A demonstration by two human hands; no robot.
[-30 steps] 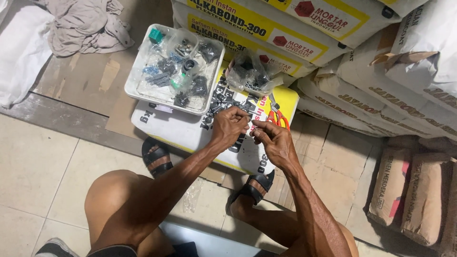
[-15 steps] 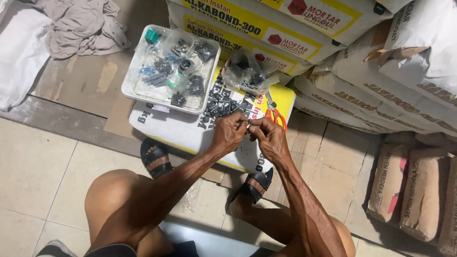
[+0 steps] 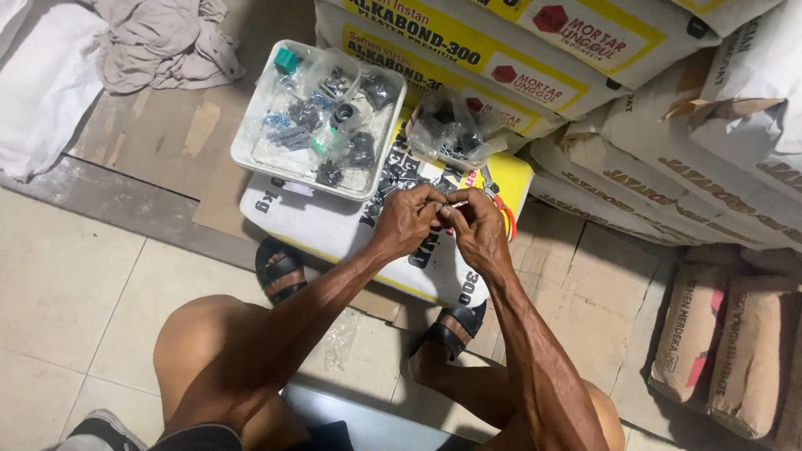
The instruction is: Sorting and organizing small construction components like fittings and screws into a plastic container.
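While the left hand (image 3: pixel 407 221) and right hand (image 3: pixel 478 224) are pinching a small silvery metal part (image 3: pixel 452 203) between clenched fingers (image 3: pixel 440 197) above the white cement sack (image 3: pixel 334 225), steady, close fingertip pressure would be serving best. Its long axis seems to be running left-right; farther off, the white plastic tray (image 3: pixel 251 150) is holding bagged hardware.

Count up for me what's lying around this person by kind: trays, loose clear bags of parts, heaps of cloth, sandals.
White tray of bagged small parts: 1
Clear bag of dark parts beside the tray: 1
Heap of grey cloth: 1
Black sandals: 2
Total: 5
The left hand and right hand meet over a small part, too small to identify.
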